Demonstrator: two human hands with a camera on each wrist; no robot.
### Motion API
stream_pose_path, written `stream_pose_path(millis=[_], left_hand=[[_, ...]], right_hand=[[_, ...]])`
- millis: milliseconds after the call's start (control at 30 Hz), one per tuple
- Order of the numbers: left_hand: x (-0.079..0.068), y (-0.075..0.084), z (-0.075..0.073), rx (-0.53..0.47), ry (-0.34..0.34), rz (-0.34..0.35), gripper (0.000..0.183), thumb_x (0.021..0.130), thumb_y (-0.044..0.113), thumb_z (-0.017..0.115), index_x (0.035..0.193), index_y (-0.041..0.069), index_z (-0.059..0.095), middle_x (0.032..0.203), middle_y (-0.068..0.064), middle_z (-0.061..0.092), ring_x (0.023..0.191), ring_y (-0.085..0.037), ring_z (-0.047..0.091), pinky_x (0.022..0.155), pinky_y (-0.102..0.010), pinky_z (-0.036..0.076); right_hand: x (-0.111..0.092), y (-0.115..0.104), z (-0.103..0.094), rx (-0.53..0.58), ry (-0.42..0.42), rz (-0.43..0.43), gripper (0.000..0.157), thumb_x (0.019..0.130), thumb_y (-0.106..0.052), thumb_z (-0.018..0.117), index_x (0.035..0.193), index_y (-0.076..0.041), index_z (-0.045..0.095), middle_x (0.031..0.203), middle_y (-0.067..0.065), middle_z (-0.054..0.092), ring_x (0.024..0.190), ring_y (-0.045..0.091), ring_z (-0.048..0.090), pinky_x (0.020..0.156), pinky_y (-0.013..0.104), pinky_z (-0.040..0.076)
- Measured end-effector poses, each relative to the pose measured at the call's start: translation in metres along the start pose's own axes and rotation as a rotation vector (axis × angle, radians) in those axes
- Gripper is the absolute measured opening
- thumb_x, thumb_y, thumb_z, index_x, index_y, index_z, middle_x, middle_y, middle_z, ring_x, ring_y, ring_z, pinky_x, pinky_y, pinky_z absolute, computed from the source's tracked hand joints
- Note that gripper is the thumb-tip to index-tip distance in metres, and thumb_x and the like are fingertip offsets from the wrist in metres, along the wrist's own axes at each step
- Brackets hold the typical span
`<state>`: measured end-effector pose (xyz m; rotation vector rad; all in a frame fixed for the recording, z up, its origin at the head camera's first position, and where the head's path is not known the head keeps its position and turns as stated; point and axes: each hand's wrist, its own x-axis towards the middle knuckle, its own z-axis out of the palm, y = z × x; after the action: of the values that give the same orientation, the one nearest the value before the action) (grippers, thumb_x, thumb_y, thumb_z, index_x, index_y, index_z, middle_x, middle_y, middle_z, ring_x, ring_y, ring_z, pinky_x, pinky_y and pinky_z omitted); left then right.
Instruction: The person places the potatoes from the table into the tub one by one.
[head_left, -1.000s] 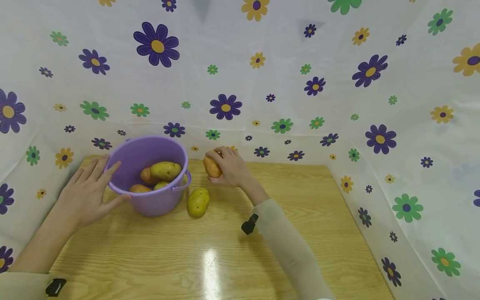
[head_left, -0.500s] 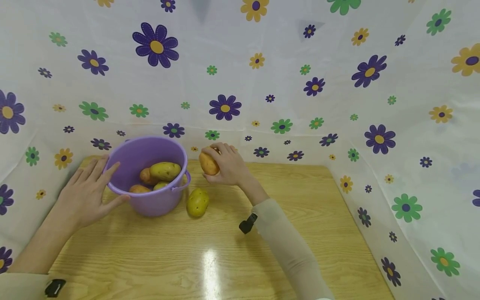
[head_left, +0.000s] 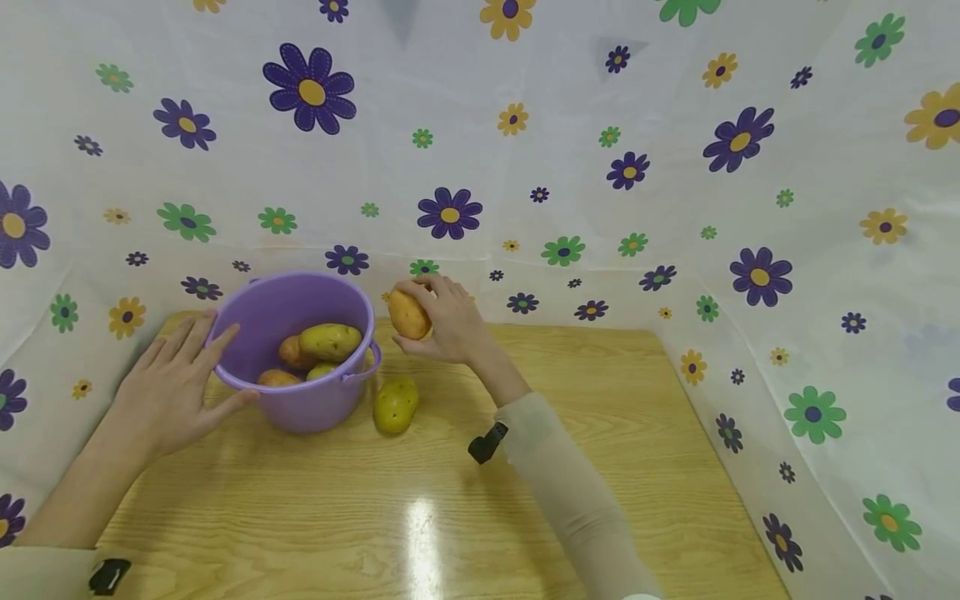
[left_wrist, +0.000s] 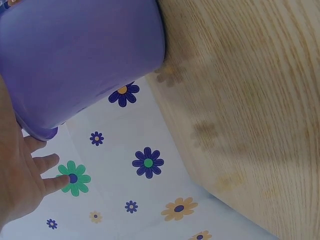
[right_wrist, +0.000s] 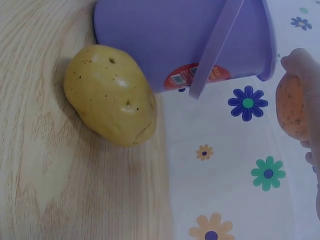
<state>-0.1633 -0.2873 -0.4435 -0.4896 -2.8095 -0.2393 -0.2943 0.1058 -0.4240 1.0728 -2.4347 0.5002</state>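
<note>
My right hand point(head_left: 450, 323) grips an orange-brown potato point(head_left: 408, 315) in the air, just right of the purple bucket point(head_left: 315, 412). In the right wrist view the same potato point(right_wrist: 291, 107) shows at the right edge, partly covered by the thumb and fingers. With fingers spread straight, my left hand point(head_left: 167, 392) rests against the bucket's left rim. Inside the bucket lie several potatoes, a yellow one point(head_left: 330, 342) on top. Another yellow potato point(head_left: 396, 405) lies on the table, to the right of the bucket; it looms large in the right wrist view.
The wooden table point(head_left: 300, 517) ends at the back and sides against a white flowered cloth point(head_left: 480, 167). A handle point(head_left: 363, 371) sticks out from the bucket's right side. A red label point(right_wrist: 195, 75) shows on the bucket near that handle.
My right hand has moved left and slightly up with the orange-brown potato, closer to the bucket. The left hand and the bucket have stayed where they were.
</note>
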Motion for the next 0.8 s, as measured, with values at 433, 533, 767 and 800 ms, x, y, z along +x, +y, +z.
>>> stream_pose_path(millis=[433,533,767,800], left_hand=[[0.001,-0.002,0.003,0.006,0.012,0.008,0.100,0.093,0.068,0.064,0.165,0.006,0.033,0.178,-0.021,0.012,0.159,-0.052,0.025,0.122,-0.074,0.027],[0.001,-0.002,0.002,0.006,0.012,0.009,0.100,0.093,0.068,0.064,0.165,0.006,0.033,0.178,-0.021,0.012,0.158,-0.053,0.025,0.122,-0.074,0.027],[0.001,-0.001,0.001,-0.007,0.016,0.007,0.098,0.094,0.066,0.065,0.165,0.007,0.032,0.178,-0.021,0.012,0.158,-0.053,0.025,0.128,-0.072,0.021],[0.001,-0.001,0.001,-0.009,0.017,0.008,0.098,0.094,0.066,0.065,0.165,0.006,0.033,0.178,-0.021,0.013,0.158,-0.053,0.025,0.128,-0.072,0.020]], right_hand=[[0.014,-0.014,-0.001,0.048,0.005,0.007,0.077,0.083,-0.053,0.082,0.147,-0.020,0.056,0.141,0.010,0.059,0.126,0.026,0.059,0.106,0.044,0.054],[0.017,-0.016,-0.001,0.042,0.005,0.000,0.078,0.083,-0.054,0.083,0.148,-0.020,0.056,0.141,0.010,0.059,0.125,0.025,0.059,0.105,0.043,0.053],[0.026,-0.020,-0.001,0.040,0.016,-0.034,0.079,0.082,-0.056,0.083,0.148,-0.021,0.056,0.141,0.007,0.060,0.129,0.022,0.059,0.108,0.040,0.052],[0.028,-0.022,-0.001,0.043,0.013,-0.038,0.079,0.082,-0.056,0.082,0.149,-0.021,0.056,0.142,0.007,0.060,0.129,0.022,0.059,0.108,0.039,0.052]])
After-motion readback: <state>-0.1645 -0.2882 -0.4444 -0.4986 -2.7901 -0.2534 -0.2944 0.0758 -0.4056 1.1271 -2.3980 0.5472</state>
